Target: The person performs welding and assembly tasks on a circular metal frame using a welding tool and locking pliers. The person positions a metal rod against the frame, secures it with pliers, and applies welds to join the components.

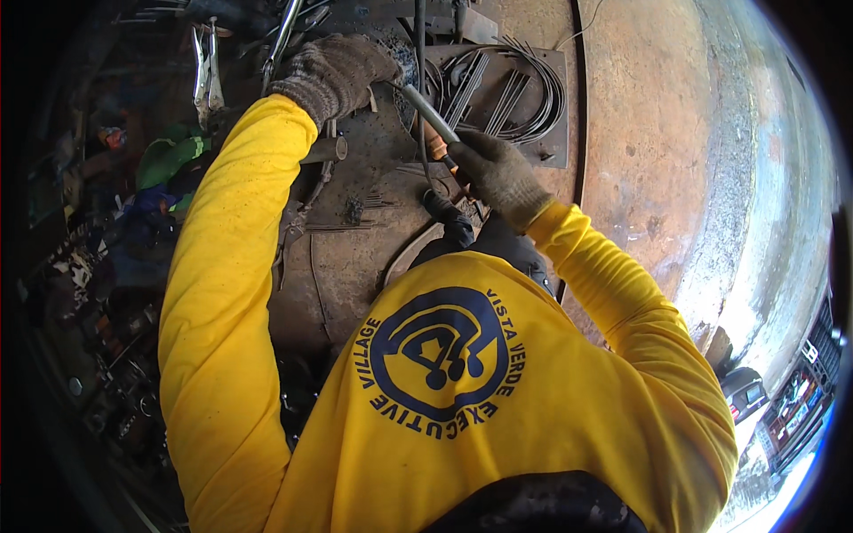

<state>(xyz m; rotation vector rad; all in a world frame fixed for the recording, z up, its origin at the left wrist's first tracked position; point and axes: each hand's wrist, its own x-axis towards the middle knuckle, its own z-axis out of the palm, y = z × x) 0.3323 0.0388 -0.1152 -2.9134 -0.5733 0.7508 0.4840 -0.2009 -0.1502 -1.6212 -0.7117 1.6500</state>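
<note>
Both hands wear grey-brown knit gloves. My right hand [498, 174] is closed around one end of a light grey metal bar [429, 114], which slants up and left. The bar's far end comes close to the fingertips of my left hand [334, 75]; whether they touch I cannot tell. The left fingers are curled, and what is inside them is hidden. An orange handle [434, 142] lies just below the bar. A dark upright rod [420, 53] stands between the hands. Beside my left wrist is a short metal pipe [327, 149].
Locking pliers [208, 75] and a second shiny tool [283, 37] lie left of my left hand. Coiled wire [544, 107] and thin rods [506, 99] rest on a metal plate [555, 71]. Scattered rod pieces [373, 201] lie nearer me. Clutter fills the left side.
</note>
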